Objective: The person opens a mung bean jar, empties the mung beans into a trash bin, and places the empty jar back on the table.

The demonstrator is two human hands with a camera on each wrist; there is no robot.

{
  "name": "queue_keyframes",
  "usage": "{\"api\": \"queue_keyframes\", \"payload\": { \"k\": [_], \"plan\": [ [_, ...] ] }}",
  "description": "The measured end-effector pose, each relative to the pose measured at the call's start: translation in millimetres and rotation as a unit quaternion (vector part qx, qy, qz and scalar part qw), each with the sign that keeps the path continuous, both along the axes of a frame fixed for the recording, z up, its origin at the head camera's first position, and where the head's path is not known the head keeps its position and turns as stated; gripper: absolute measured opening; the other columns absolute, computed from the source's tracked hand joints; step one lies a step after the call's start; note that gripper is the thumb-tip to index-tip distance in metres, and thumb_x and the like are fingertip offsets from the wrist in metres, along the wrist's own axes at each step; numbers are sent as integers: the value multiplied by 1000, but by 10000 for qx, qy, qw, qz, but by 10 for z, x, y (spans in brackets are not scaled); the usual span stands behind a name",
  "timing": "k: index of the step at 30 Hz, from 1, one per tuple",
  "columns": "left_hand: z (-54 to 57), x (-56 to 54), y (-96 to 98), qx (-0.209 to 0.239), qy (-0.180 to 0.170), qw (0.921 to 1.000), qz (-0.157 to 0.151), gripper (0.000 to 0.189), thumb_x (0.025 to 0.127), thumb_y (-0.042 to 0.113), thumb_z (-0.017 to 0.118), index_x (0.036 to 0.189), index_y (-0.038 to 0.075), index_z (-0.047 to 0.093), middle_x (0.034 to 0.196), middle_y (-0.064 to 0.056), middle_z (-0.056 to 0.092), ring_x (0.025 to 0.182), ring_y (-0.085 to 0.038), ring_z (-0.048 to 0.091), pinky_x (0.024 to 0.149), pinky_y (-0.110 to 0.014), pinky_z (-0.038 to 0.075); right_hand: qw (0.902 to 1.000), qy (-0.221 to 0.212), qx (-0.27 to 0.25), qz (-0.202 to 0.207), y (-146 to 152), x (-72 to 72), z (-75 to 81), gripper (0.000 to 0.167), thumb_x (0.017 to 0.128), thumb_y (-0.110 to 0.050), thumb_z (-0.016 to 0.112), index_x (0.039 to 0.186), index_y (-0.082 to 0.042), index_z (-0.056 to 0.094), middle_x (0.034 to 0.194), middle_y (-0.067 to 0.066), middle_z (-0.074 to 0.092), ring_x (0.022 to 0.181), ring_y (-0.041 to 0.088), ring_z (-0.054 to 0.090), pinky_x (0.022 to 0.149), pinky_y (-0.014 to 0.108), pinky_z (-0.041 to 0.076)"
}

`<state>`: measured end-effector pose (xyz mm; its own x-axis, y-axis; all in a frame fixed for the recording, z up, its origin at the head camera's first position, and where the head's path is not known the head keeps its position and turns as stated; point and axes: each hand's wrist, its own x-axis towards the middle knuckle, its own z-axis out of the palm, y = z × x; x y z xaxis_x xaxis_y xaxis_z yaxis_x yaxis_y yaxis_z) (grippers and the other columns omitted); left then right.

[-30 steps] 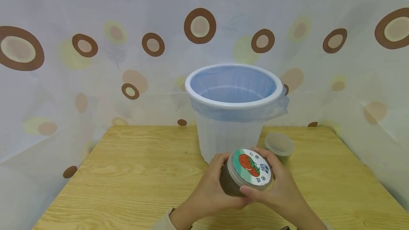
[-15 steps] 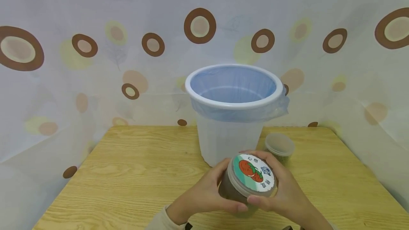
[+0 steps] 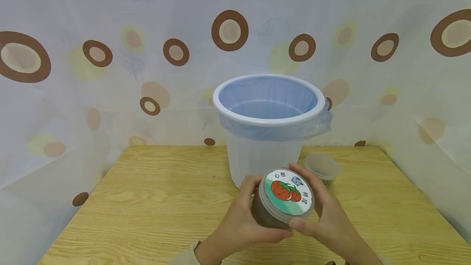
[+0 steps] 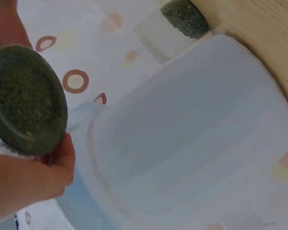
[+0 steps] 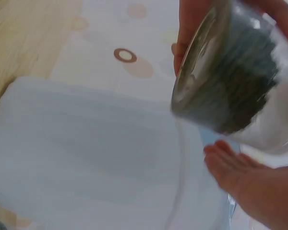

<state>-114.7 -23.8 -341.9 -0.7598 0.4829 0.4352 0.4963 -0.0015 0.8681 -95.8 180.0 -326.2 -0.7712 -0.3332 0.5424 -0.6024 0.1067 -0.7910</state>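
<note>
A clear plastic jar of small dark green grains is held tilted between both hands. In the head view its lid shows a round label with red fruits, turned up toward me. My left hand grips the jar's body from the left, the thumb along its near side. My right hand grips the lid's edge, thumb in front and fingers round the far side. The left wrist view shows the jar's base and the grains through it. In the right wrist view, grains fill part of the jar.
Just beyond the hands, a white bucket lined with a blue plastic bag stands on the wooden table. A second clear jar, partly filled with grains, stands to its right. A patterned curtain surrounds the table.
The lid's label has turned counterclockwise. Both hands and the jar dipped slightly half a second ago and are now higher again. The bucket and second jar have stayed put.
</note>
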Motion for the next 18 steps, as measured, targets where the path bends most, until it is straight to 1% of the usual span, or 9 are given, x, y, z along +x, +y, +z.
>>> {"api": "queue_keyframes", "payload": {
  "k": [2,3,5,7,8,10,13,16,18],
  "plan": [
    [-28,32,57,-75,837,9937,746,86,66,22,89,135,26,39,128,6,44,116,-15,43,97,-36,40,9996,-42,-178,-236,-57,27,-9,76,83,-5,70,148,-6,30,145,15,41,130,13,43,102,17,35],
    [-45,38,83,-171,1318,9842,1170,86,64,26,90,134,22,40,125,5,45,113,-15,44,93,-35,42,9989,-82,-246,-392,-90,42,-12,76,83,-3,70,148,-7,31,144,14,42,130,13,42,103,16,33],
    [-88,35,131,-382,2206,9536,2012,87,61,31,91,131,15,42,119,3,47,107,-14,45,87,-31,44,9962,-207,-253,-804,-154,78,-15,77,81,1,70,147,-11,33,144,11,43,131,10,40,104,13,29],
    [-126,18,171,-559,2912,9171,2665,87,57,32,90,127,8,44,113,-1,49,102,-16,46,84,-30,43,9901,-389,-13,-1350,-215,121,-11,80,79,-1,74,146,-16,34,143,6,45,130,10,41,101,13,30],
    [-139,11,184,-646,3131,9023,2891,87,56,33,90,125,5,45,111,-3,50,99,-17,46,83,-30,42,9857,-444,165,-1617,-243,139,-9,81,78,-4,76,146,-18,34,142,4,46,128,10,43,101,17,33],
    [-159,6,204,-822,3341,8833,3185,88,54,35,89,123,4,46,109,-4,50,96,-17,46,81,-29,40,9750,-565,568,-2072,-287,167,-7,82,77,-14,80,146,-20,34,140,1,47,124,14,45,99,28,38],
    [-179,3,219,-970,3470,8711,3336,88,54,36,89,122,2,46,108,-5,50,94,-17,46,79,-29,38,9610,-663,991,-2497,-325,189,-1,83,77,-27,81,145,-18,34,140,4,46,120,21,47,95,46,42],
    [-188,6,220,-1018,3462,8708,3338,88,54,34,88,123,2,45,107,-5,49,93,-17,45,79,-28,38,9566,-765,1038,-2613,-332,195,8,80,79,-30,80,143,-16,35,141,6,45,121,25,46,93,55,40],
    [-187,9,215,-1038,3387,8754,3289,88,54,34,89,124,2,45,108,-4,49,94,-16,45,79,-28,38,9579,-763,996,-2583,-328,191,13,79,79,-29,80,143,-16,36,141,6,45,122,25,45,94,56,38]
  ]
}}
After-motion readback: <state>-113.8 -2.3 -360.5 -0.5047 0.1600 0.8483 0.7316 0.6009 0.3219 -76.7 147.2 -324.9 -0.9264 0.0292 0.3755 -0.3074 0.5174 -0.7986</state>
